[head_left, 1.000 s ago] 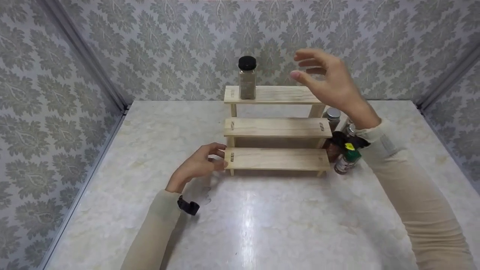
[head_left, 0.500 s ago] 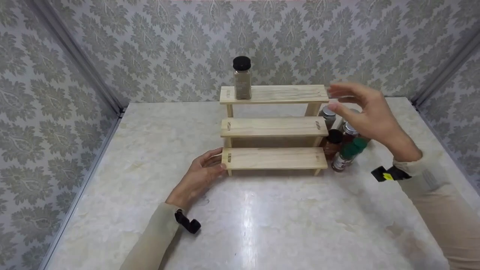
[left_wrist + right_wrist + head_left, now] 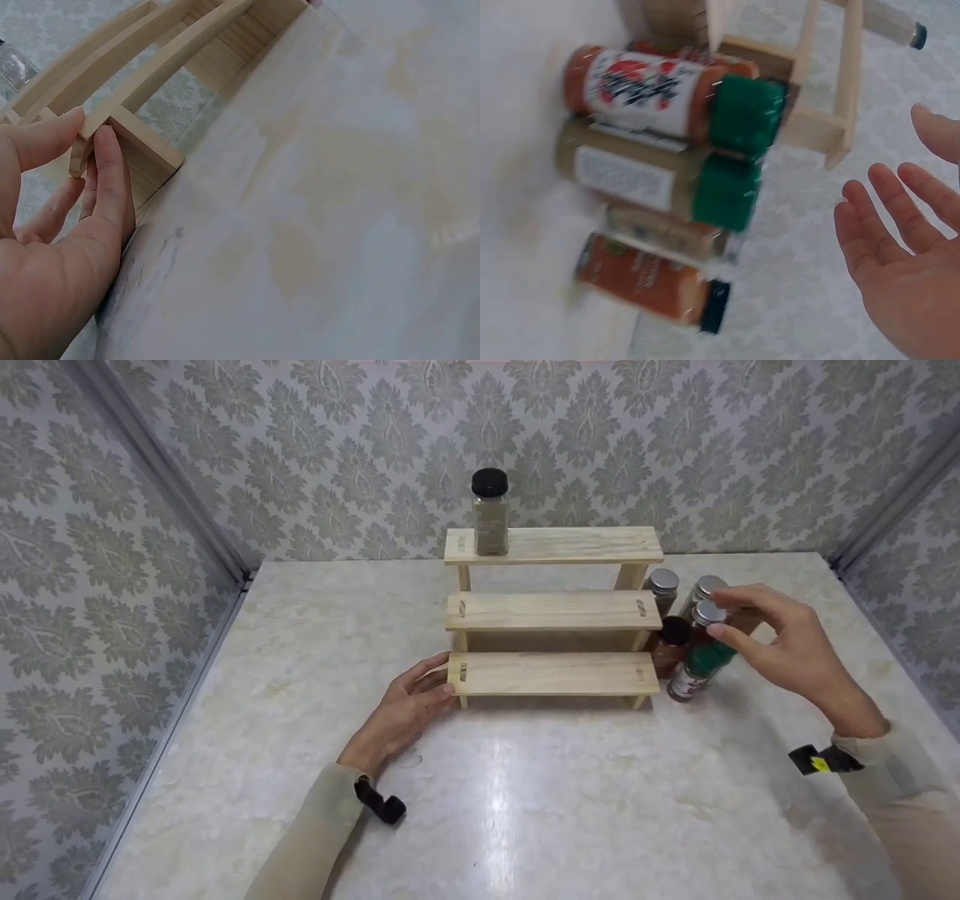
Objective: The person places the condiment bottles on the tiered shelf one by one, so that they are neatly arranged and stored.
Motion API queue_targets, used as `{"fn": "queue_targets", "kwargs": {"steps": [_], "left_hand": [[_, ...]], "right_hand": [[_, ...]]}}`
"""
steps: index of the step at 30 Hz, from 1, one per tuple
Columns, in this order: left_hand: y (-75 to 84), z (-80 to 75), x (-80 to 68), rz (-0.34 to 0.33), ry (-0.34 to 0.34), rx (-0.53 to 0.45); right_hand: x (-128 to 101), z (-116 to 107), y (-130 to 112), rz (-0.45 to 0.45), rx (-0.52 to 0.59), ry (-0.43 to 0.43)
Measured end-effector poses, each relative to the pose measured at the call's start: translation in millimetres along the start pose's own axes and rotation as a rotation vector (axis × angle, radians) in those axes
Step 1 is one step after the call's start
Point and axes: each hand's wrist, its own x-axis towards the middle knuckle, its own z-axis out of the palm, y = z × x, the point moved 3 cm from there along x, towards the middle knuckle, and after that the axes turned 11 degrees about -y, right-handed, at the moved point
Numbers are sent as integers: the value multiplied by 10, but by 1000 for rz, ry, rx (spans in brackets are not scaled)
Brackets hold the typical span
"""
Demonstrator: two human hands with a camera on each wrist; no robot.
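A three-tier wooden rack [image 3: 555, 673] stands on the table. My left hand [image 3: 400, 714] grips the left end of its lowest shelf; in the left wrist view the thumb lies on top and a finger [image 3: 109, 161] underneath. On the top shelf, at the left, stands a black-capped spice jar [image 3: 492, 523]. My right hand [image 3: 795, 649] is at the spice jars right of the rack, thumb and fingers spread near a silver-lidded jar [image 3: 709, 613]. The right wrist view shows the hand holding nothing, with two green-capped jars [image 3: 652, 97] beside it, blurred.
Close against the rack's right side are more spice jars, among them a black-capped one [image 3: 673, 631] and a silver-lidded one [image 3: 663, 582]. A patterned wall [image 3: 360, 457] rises behind the marble-look table [image 3: 315, 622].
My right hand has moved from above the top shelf down and right to the jars. My left hand stays at the lowest shelf's left end, its fingers now closer around it.
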Motion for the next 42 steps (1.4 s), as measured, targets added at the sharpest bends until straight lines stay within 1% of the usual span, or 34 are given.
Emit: {"fn": "queue_targets", "kwargs": {"steps": [5, 8, 12, 16, 20, 26, 31, 34, 39, 42], "left_hand": [[0, -2, 1, 1, -6, -11], [-7, -3, 1, 0, -13, -1], [-14, -2, 0, 3, -25, 32], [-21, -10, -3, 7, -24, 48], [-21, -14, -5, 8, -21, 43], [-7, -22, -16, 4, -9, 28], [-8, -20, -14, -7, -10, 25], [-14, -23, -9, -13, -6, 30], [-20, -34, -7, -10, -4, 39], [-21, -35, -5, 0, -21, 36]], "right_hand": [[-161, 40, 214, 22, 8, 7], [-238, 73, 314, 29, 11, 12], [-324, 136, 442, 48, 49, 17], [-379, 209, 539, 92, 93, 20], [-409, 247, 565, 118, 97, 37], [-408, 250, 542, 112, 95, 80], [-413, 238, 551, 114, 80, 95], [-415, 239, 556, 114, 75, 68], [-420, 259, 565, 124, 76, -21], [-425, 269, 570, 139, 66, -34]]}}
